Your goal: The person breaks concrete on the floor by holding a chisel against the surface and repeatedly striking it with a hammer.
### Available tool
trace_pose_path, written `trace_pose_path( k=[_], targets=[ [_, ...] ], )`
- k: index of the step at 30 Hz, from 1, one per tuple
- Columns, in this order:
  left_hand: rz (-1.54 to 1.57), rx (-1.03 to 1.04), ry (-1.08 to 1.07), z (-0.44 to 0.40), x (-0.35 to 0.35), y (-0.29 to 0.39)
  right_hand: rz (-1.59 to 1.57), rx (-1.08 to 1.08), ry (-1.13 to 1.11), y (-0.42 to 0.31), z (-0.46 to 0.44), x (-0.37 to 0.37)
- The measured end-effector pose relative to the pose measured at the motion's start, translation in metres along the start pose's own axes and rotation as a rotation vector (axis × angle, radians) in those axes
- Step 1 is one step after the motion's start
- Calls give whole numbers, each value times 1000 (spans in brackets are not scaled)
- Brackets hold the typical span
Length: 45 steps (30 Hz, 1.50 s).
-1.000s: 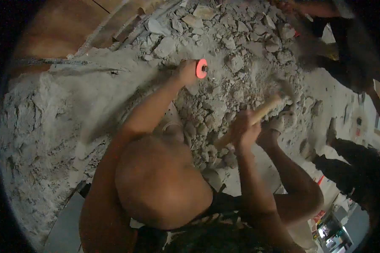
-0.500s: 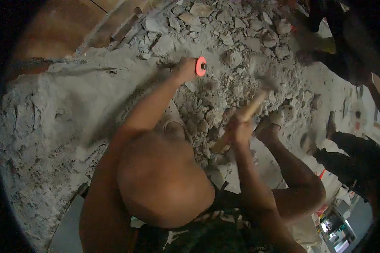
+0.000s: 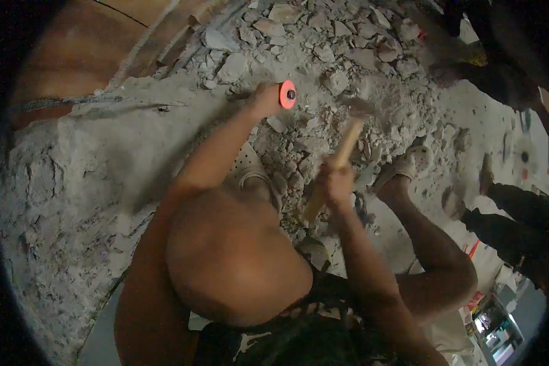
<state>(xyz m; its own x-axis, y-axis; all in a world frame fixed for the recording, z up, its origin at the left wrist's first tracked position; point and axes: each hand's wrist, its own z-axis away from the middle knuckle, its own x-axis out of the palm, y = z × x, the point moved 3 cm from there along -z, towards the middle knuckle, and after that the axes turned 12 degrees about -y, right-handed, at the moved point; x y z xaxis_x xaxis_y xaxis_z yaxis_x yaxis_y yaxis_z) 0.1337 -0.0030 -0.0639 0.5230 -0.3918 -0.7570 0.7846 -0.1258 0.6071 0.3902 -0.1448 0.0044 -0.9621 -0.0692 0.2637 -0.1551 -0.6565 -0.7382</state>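
My left hand (image 3: 266, 100) is closed around a chisel (image 3: 288, 94), whose round orange-red guard and dark striking end face the hammer side. The rest of the chisel is hidden behind the fingers. Lower and to the right, my right hand (image 3: 338, 183) grips the wooden handle of a hammer (image 3: 349, 141). The hammer's dark head is blurred by motion and hangs above the rubble, right of the chisel and apart from it.
Broken concrete rubble (image 3: 323, 52) covers the ground around my clogs (image 3: 418, 160). A rough grey concrete surface (image 3: 104, 158) lies on the left, with brown boards (image 3: 85, 43) at upper left. Other people's legs (image 3: 506, 219) stand at the right.
The hammer has swung left, its head now nearer the chisel. My left hand and the chisel stay almost in place.
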Motion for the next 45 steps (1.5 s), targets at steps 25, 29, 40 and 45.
trace_pose_path(
  k=[25, 29, 40, 45],
  targets=[
    [-31, -27, 29, -5, 15, -10, -321, -556, 174, -101, -7, -46],
    [18, -13, 9, -4, 9, 3, 512, -15, 121, 47, -14, 52],
    [-69, -48, 53, 2, 6, 6, -183, -571, 245, -142, 10, -73],
    [10, -11, 15, -19, 39, -36, 685, -432, 313, -33, -16, -7]
  ],
)
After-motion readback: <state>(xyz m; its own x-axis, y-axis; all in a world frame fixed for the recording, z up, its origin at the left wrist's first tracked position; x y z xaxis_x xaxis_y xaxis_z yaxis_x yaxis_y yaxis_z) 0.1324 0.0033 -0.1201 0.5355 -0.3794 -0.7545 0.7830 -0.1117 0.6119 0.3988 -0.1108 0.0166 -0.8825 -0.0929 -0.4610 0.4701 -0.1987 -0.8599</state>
